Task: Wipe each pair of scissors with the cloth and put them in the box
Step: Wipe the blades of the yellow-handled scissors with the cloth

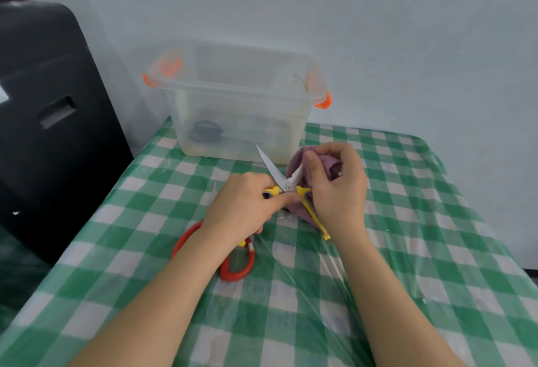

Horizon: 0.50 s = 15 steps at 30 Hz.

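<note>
The left hand (247,206) grips one yellow handle of the yellow-handled scissors (286,187), fingers curled round it, while the right hand (337,183) pinches a soft purple cloth (329,164) bunched over the second blade. The scissors are spread wide: one bare, shiny steel blade points up and away toward the box (235,104), and the other thin yellow handle slants down past the right wrist. The box is translucent plastic with orange clip handles, standing at the far edge of the table near the wall; a dark ring-shaped handle shows dimly through its side. Under the left forearm lie red-handled scissors (237,264), large glossy loops flat on the green-and-white checked tablecloth (407,279), which is covered by clear, wrinkled plastic film
</note>
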### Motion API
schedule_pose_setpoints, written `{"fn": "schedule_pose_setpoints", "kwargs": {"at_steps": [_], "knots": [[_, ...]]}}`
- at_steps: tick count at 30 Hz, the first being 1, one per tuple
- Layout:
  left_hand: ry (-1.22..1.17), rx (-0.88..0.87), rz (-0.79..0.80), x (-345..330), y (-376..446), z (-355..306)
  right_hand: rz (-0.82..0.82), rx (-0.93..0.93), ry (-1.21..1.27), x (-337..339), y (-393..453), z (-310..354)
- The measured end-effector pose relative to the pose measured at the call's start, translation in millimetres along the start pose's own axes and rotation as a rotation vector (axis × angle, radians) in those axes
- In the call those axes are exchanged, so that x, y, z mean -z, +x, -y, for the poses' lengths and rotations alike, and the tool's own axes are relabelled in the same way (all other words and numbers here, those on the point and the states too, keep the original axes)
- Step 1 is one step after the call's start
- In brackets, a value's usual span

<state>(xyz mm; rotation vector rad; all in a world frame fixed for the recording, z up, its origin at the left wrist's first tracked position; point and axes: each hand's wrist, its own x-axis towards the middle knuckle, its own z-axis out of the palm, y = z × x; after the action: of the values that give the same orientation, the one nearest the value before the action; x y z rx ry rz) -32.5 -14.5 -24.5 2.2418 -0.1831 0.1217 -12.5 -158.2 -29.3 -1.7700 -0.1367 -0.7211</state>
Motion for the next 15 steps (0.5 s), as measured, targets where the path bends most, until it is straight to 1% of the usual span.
{"fn": "schedule_pose_setpoints", "kwargs": {"at_steps": [4, 6, 8, 10, 12, 14, 15], "knots": [[-0.001, -0.031, 0.049, 2, -1, -1, -0.133, -0.118, 0.116, 6, 8, 4], [-0.029, -0.042, 0.038, 2, -2, -1, -0.216, -0.154, 0.155, 8, 11, 3], [-0.065, -0.022, 0.009, 2, -3, -1, -0.279, -0.12, 0.164, 9, 10, 1], [-0.113, 0.014, -0.045, 2, -1, 0, -0.279, -0.012, 0.174, 9, 8, 4], [-0.148, 0.032, -0.101, 3, 3, 2, -0.174, 0.114, 0.174, 7, 4, 6], [-0.156, 0.036, -0.12, 3, 4, 4, 0.039, 0.197, 0.12, 3, 1, 2], [-0.139, 0.033, -0.119, 3, 4, 4, 0.14, 0.262, 0.021, 1, 0, 0]]}}
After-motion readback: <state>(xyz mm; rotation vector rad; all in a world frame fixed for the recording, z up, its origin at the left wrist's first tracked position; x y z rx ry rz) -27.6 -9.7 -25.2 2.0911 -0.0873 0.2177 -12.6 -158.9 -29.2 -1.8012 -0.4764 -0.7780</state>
